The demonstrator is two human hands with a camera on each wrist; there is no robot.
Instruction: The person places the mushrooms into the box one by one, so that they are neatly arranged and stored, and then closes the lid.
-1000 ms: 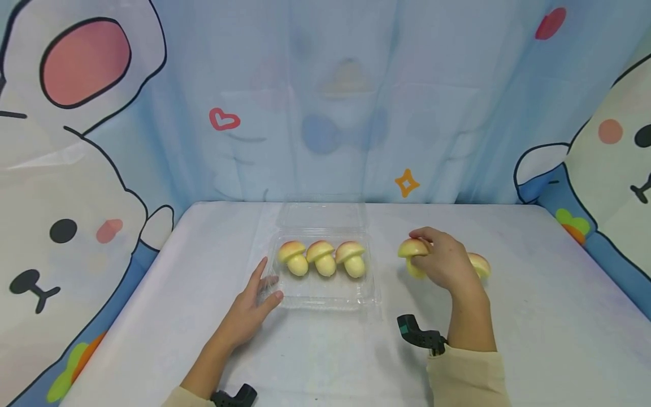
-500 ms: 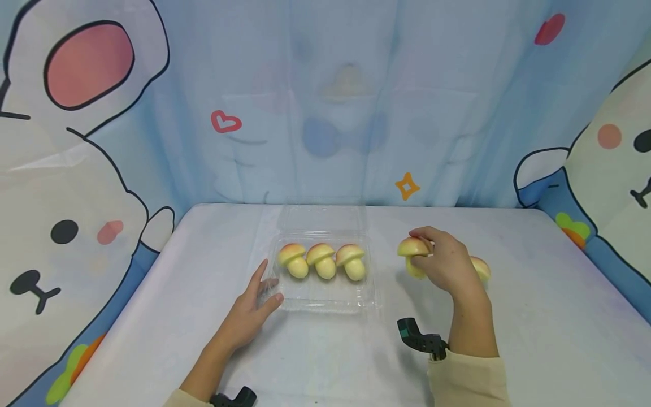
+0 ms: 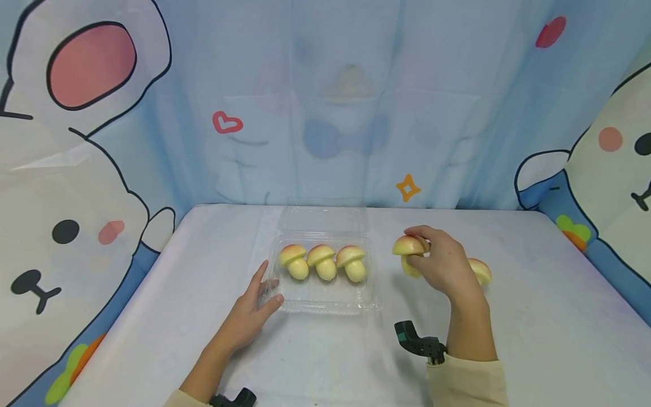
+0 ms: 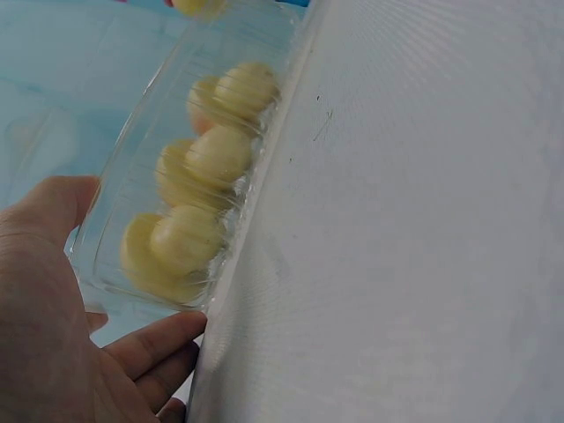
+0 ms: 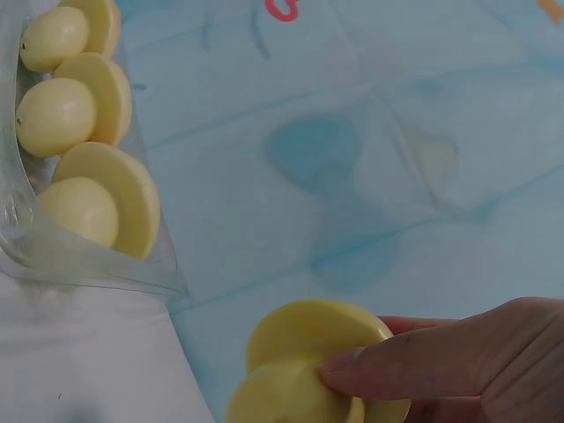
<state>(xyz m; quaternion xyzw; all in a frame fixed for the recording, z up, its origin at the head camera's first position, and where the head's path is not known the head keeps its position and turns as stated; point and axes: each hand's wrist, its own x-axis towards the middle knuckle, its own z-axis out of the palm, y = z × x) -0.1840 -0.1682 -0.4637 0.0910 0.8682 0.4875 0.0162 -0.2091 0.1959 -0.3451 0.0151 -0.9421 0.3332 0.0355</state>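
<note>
A clear plastic clamshell box [image 3: 325, 297] stands lid-back on the table, with a row of three yellow mushroom-shaped pieces, red-tinged on top, such as this middle mushroom [image 3: 322, 262]. At its left side is my left hand [image 3: 246, 314], fingers spread and fairly straight, touching the box's edge. My right hand [image 3: 445, 263] pinches another toy mushroom [image 3: 408, 247] to the right of the box, thumb on the stem side; the right wrist view shows this mushroom [image 5: 308, 330] from below. Behind my right hand lies one more mushroom [image 3: 480, 271], partly hidden.
A white cloth covers the table [image 3: 325, 362]. Its far edge meets a blue curtain [image 3: 325, 113] printed with cartoon animals. The box's raised transparent lid [image 3: 322, 219] reaches toward that curtain. Black camera mounts sit on both wrists, the right mount [image 3: 419, 339] sticking out leftward.
My right hand has shifted slightly left with the mushroom in its pinch. My left hand stays at the box, and the three mushrooms inside keep their places.
</note>
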